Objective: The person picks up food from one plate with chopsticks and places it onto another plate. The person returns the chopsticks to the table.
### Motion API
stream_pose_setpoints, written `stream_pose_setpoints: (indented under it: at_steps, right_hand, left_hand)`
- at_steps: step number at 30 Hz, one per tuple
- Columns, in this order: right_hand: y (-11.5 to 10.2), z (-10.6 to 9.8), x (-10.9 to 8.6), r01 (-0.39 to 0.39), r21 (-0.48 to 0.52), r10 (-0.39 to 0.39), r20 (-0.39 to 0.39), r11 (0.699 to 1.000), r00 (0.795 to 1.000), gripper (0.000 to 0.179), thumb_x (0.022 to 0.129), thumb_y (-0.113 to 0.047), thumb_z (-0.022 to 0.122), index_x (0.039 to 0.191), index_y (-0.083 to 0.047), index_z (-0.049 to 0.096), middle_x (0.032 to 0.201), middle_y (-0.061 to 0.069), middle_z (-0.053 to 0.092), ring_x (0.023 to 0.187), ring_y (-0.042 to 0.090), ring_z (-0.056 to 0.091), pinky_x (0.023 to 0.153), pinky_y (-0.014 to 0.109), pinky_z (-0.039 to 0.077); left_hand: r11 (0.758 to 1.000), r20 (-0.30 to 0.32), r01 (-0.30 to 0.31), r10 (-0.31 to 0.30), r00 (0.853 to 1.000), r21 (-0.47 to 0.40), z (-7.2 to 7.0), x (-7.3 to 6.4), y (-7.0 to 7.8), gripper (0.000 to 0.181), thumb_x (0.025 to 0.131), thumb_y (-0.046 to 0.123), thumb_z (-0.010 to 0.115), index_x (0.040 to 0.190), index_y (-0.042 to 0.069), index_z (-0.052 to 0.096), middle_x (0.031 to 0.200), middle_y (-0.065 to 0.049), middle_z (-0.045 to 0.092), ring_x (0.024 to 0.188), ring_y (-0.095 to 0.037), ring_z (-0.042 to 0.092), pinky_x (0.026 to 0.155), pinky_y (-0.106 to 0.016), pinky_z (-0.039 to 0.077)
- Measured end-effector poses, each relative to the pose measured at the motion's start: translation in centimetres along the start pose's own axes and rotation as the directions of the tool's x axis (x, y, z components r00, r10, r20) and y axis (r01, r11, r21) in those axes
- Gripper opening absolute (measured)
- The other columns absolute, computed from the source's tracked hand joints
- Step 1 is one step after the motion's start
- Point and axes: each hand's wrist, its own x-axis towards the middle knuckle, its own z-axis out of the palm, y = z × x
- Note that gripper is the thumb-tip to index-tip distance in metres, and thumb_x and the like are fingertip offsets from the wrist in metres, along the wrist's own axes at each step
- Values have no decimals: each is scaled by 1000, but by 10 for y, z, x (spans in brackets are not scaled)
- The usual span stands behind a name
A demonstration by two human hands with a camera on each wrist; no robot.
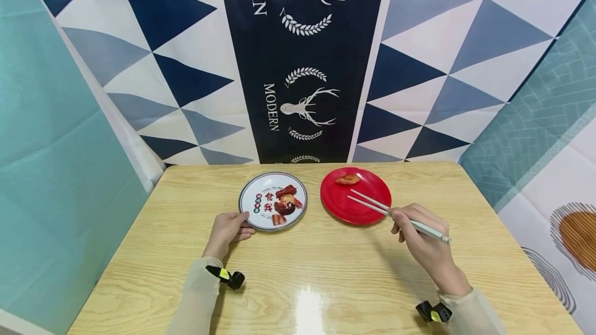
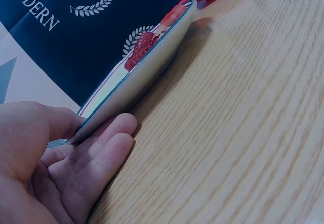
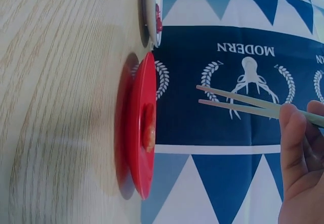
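The left hand (image 1: 229, 232) pinches the rim of a round, glossy white plate (image 1: 249, 198) printed with food pictures. The right hand (image 1: 426, 248) grips slim, pale chopsticks (image 1: 433, 232), tips apart, above a shiny red plate (image 1: 340, 206) on the grained wooden worktop (image 1: 261, 273); one lumpy, browned piece of food (image 1: 348, 179) lies in it, near the far rim.

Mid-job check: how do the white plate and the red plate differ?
The white plate has a dark rim line and lettering; the red plate is plain red. The left hand grips the white plate's edge; no hand touches the red plate. Chopsticks hover over the red plate, not the white plate. Both are round.
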Motion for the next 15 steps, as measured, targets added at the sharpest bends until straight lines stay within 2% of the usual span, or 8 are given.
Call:
stream_pose_setpoints:
  at_steps: [7, 15]
  right_hand:
    - [1, -1, 1, -10, -13, 10, -7, 1000, 1000, 26, 81, 25, 67, 92, 4, 77, 68, 7, 65, 53, 4, 56, 43, 11, 47]
    - [6, -3, 0, 28, -34, -28, -1, 999, 1000, 27, 80, 22, 71, 92, -1, 78, 68, 5, 65, 52, 5, 54, 45, 9, 47]
  left_hand:
    - [1000, 9, 0, 1, 1000, -4, 0, 0, 0, 36, 104, 23, 62, 120, -8, 69, 77, -9, 75, 67, -13, 75, 67, -24, 66]
    - [1000, 8, -7, 7, 1000, -6, 0, 1, 0, 35, 104, 22, 61, 119, -9, 68, 75, -9, 75, 65, -12, 74, 66, -24, 66]
